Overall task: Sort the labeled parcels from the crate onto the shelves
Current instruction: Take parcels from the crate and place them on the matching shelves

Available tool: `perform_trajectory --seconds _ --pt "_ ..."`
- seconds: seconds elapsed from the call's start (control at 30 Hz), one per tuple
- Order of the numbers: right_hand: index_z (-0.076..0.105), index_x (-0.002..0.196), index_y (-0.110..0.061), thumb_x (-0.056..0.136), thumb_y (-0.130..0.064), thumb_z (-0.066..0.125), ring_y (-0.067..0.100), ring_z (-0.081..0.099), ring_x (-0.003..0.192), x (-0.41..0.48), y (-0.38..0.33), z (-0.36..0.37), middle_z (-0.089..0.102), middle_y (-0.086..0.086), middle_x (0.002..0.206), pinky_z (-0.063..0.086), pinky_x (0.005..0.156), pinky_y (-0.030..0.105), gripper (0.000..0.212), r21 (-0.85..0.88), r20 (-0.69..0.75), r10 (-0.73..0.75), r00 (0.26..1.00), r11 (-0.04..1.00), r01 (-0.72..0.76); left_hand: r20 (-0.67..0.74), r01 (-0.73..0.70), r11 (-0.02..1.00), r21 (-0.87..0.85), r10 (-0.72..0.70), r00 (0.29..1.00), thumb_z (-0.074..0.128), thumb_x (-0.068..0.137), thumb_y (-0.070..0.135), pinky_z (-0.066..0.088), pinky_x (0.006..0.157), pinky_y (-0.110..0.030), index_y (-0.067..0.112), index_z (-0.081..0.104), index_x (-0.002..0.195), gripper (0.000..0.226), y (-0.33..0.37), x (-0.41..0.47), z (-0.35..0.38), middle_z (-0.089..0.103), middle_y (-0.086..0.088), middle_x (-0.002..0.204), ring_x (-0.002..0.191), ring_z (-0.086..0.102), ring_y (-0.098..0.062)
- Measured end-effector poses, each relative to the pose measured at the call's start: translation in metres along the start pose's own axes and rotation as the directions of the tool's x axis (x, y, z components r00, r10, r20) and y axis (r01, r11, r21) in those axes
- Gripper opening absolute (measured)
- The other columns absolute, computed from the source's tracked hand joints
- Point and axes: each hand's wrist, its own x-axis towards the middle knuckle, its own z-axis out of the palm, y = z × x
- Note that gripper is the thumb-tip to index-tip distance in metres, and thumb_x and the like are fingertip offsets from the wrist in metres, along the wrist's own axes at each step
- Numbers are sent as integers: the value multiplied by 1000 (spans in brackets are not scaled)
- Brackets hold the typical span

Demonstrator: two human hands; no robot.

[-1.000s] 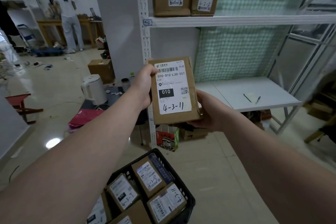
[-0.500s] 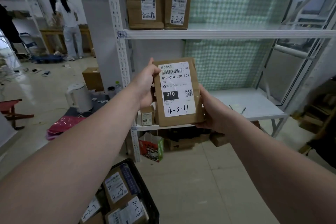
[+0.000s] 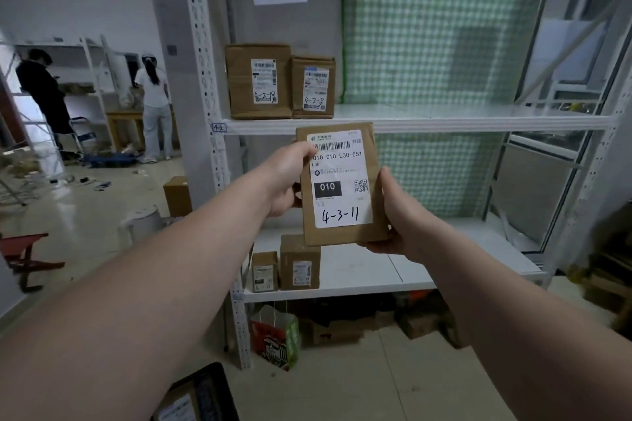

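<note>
I hold a flat brown parcel [image 3: 342,184] upright in front of the white shelving, its label reading 4-3-11. My left hand [image 3: 285,181] grips its left edge, thumb on the label's upper corner. My right hand [image 3: 398,219] grips its right edge and lower corner. The lower shelf [image 3: 427,270] behind it carries two small parcels [image 3: 287,267] at its left end. The upper shelf [image 3: 444,121], tagged 4-2, holds two boxes [image 3: 278,82] at its left. A corner of the black crate [image 3: 205,393] with parcels shows at the bottom edge.
A white perforated upright [image 3: 208,113] stands left of the shelves. Bags and boxes [image 3: 277,342] lie under the lower shelf. Two people [image 3: 154,106] stand far left by other racks. A cardboard box [image 3: 176,195], a white kettle and a red stool sit on the floor at left.
The view has tilted up and come closer to the shelving, so the crate has slid almost out of view. Both hands keep hold of the parcel, which looks larger and nearer the shelves.
</note>
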Motion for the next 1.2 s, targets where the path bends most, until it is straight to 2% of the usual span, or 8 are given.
perform_trajectory --seconds 0.17,0.53,0.7,0.83,0.97,1.07,1.17,1.2 --pt "64 94 -27 95 -69 22 23 64 85 22 3 -13 71 3 87 55 83 42 60 21 13 2 1000 1000 -2 14 -5 1000 -23 5 1000 39 99 25 49 74 -38 15 54 97 19 1 23 9 59 -5 81 76 57 -23" --pt "64 104 -33 91 -74 23 30 62 106 119 25 -30 68 6 110 51 93 52 60 -17 75 109 991 994 -108 49 83 996 12 -84 995 38 96 53 39 100 -57 25 64 110 41 -41 133 4 66 -6 110 111 58 -33" --pt "66 101 -29 89 -77 23 27 63 92 178 55 -19 69 6 99 50 78 40 66 -36 93 217 972 976 -215 70 186 982 -16 -185 980 37 95 59 49 85 -47 23 65 105 47 -81 190 -7 67 -5 104 98 62 -29" --pt "66 102 -31 89 -76 28 24 64 104 217 78 -13 70 2 104 52 90 46 60 -8 73 262 962 965 -262 129 279 958 -73 -268 955 34 94 61 48 74 -40 24 65 104 49 -113 230 -17 66 -7 107 96 62 -26" --pt "62 107 -35 84 -81 29 26 56 118 249 103 -12 64 0 119 45 102 51 61 -25 32 328 944 944 -328 144 369 923 -108 -353 924 29 94 64 43 96 -53 26 60 117 54 -150 261 -23 64 -6 124 113 57 -27" --pt "57 123 -32 83 -81 32 27 55 117 271 124 -18 62 0 122 45 89 42 68 -59 34 377 926 925 -374 126 400 914 -67 -390 912 25 95 63 27 109 -55 31 54 121 50 -174 282 -21 60 4 116 116 52 -25" --pt "54 124 -30 80 -78 44 16 54 78 295 150 -25 60 -7 91 43 71 34 65 -91 55 391 919 918 -385 81 439 898 -33 -436 897 24 97 60 41 73 -35 34 52 87 40 -195 298 -14 52 12 83 77 50 -11" --pt "53 125 -34 76 -76 51 14 55 80 304 159 -27 62 -9 92 43 74 35 65 -110 70 383 921 921 -374 71 447 894 -16 -445 893 25 97 61 38 64 -31 34 50 80 41 -204 304 -11 51 11 77 71 47 -8"
